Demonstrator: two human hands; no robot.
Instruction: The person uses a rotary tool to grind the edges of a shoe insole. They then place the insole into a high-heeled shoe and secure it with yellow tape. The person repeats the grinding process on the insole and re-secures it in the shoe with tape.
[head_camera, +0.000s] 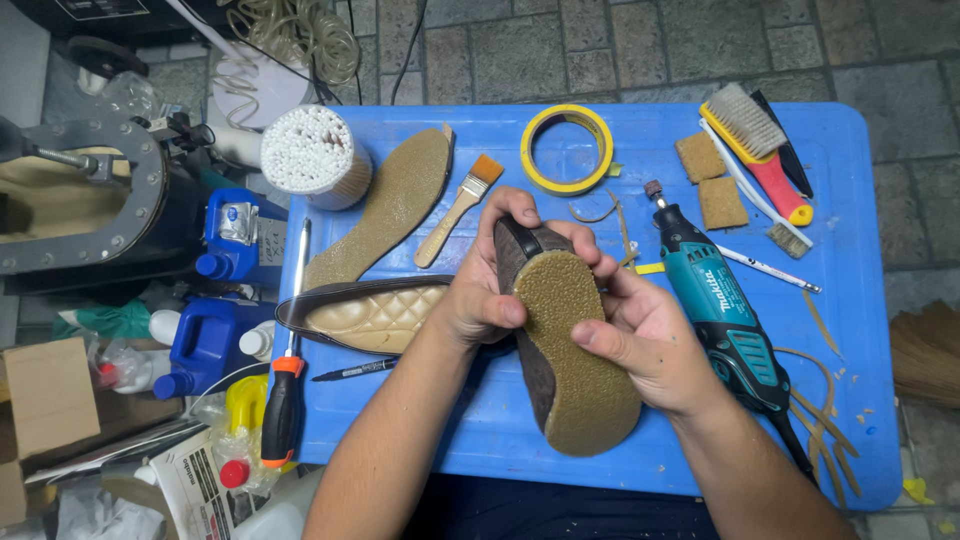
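Note:
Both my hands hold a dark flat shoe (535, 370) turned sole up over the blue plastic table (860, 200). A tan rubber sole (575, 360) covers its underside. My left hand (480, 290) grips the shoe's toe end from the left, thumb on the sole's edge. On the right side, my right hand (645, 335) presses fingers onto the sole. The matching shoe (365, 315) lies on its side at the left, showing a quilted beige insole. A loose tan sole (385, 205) lies above it.
A teal rotary tool (720, 310) lies right of my hands. Yellow tape roll (568, 148), small paintbrush (460, 205), brushes (760, 150), sanding blocks (710, 180), a screwdriver (285, 390), a pen (355, 370) and rubber trimmings (825, 420) are on the table. Blue jugs (215, 345) and a metal machine (80, 195) stand at the left.

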